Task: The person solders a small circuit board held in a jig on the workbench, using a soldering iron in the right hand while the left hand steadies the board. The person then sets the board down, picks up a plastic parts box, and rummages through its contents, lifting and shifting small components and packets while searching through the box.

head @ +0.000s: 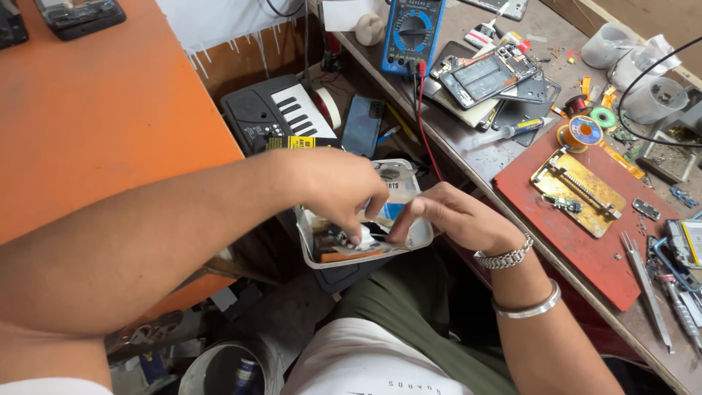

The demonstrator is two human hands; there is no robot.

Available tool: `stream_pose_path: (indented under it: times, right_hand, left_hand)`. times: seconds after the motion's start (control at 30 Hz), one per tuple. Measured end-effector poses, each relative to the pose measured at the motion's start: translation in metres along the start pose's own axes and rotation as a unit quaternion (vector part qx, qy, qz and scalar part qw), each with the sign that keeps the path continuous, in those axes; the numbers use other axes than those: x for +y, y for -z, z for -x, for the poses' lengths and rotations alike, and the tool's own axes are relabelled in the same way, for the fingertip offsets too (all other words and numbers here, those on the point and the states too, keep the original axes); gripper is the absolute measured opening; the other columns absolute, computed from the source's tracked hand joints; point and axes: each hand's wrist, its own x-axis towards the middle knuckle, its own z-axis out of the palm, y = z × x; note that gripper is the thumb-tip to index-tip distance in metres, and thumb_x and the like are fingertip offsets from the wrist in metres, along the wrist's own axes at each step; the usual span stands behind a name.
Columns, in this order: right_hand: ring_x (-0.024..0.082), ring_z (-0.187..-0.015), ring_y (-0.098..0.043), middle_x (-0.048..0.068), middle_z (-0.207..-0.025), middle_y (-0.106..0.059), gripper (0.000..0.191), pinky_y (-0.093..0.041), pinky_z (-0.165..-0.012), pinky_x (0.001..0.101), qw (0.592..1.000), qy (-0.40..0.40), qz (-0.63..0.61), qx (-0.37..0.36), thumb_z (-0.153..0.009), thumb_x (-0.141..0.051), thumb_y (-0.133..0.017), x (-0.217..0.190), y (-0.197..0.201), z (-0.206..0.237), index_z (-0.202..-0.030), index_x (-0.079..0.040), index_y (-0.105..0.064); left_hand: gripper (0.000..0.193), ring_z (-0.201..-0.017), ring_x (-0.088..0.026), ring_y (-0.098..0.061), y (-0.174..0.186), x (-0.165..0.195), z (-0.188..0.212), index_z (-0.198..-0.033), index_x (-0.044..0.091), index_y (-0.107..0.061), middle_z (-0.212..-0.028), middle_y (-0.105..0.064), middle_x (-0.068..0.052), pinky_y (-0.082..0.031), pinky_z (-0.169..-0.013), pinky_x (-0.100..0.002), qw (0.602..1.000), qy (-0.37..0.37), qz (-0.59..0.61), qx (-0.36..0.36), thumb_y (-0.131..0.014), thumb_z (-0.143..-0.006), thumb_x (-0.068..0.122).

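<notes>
A white plastic box (424, 235) full of small parts rests on my lap below the bench edge. My left hand (340, 186) reaches into it from the left, fingers curled down onto a small white piece (365, 235) among the parts. My right hand (453, 216), with a metal watch and a bangle on the wrist, comes in from the right and pinches at the same spot inside the box. What exactly each hand holds is hidden by the fingers.
An opened phone (486, 73) and a blue multimeter (412, 33) lie on the bench. A red mat (585, 241) carries a brass board holder (581, 192); tweezers (647, 289) lie beside it. A small keyboard (278, 113) and a bucket (219, 369) sit below.
</notes>
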Motion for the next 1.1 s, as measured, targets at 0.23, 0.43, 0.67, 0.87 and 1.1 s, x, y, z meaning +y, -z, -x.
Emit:
stream_pose_path:
  times: [0.23,0.43,0.67,0.87,1.1]
  right_hand:
    - [0.008,-0.083,-0.070,0.006,-0.091,-0.076,0.013,-0.060,-0.073,0.0267,0.962,-0.071,0.120,0.234,-0.091,-0.001,-0.072,0.007,-0.015,-0.004,-0.104,0.002,-0.071]
    - [0.010,-0.080,-0.075,0.004,-0.091,-0.075,0.015,-0.062,-0.069,0.0267,0.941,-0.051,0.232,0.240,-0.084,0.003,-0.073,-0.004,-0.015,-0.002,-0.099,-0.002,-0.071]
    - [0.019,-0.075,-0.071,0.006,-0.093,-0.074,0.028,-0.059,-0.066,0.0323,0.914,-0.034,0.353,0.199,-0.075,-0.004,-0.080,-0.018,-0.013,-0.007,-0.102,-0.006,-0.073]
    - [0.021,-0.076,-0.071,0.006,-0.090,-0.072,0.025,-0.060,-0.068,0.0328,0.904,-0.082,0.365,0.206,-0.076,-0.009,-0.082,-0.019,-0.018,-0.014,-0.100,-0.010,-0.075]
    - [0.023,-0.088,-0.077,0.006,-0.093,-0.077,0.017,-0.061,-0.080,0.0340,0.955,-0.003,0.285,0.077,-0.082,-0.004,-0.077,-0.013,-0.016,-0.012,-0.099,-0.008,-0.075]
  left_hand:
    - [0.031,-0.093,-0.028,-0.074,-0.014,0.012,0.001,-0.102,0.021,-0.081,-0.093,-0.078,-0.005,-0.056,-0.083,-0.045,0.995,0.062,-0.012,-0.073,-0.075,-0.083,0.045]
    - [0.036,-0.101,-0.032,-0.068,-0.019,0.014,0.002,-0.105,0.020,-0.080,-0.097,-0.076,-0.009,-0.053,-0.090,-0.046,0.995,0.035,-0.055,-0.069,-0.072,-0.087,0.050]
    - [0.042,-0.099,-0.032,-0.071,-0.014,0.009,-0.001,-0.106,0.017,-0.076,-0.096,-0.076,-0.008,-0.054,-0.087,-0.047,0.997,0.049,-0.024,-0.061,-0.075,-0.081,0.051]
    - [0.064,-0.097,-0.034,-0.072,-0.008,0.014,0.004,-0.100,0.003,-0.076,-0.096,-0.075,-0.015,-0.056,-0.085,-0.046,0.991,0.093,-0.089,-0.038,-0.079,-0.077,0.063]
    - [0.063,-0.098,-0.032,-0.073,-0.007,0.008,0.002,-0.097,0.004,-0.076,-0.097,-0.076,-0.013,-0.057,-0.086,-0.045,0.986,0.131,-0.090,-0.056,-0.080,-0.077,0.063]
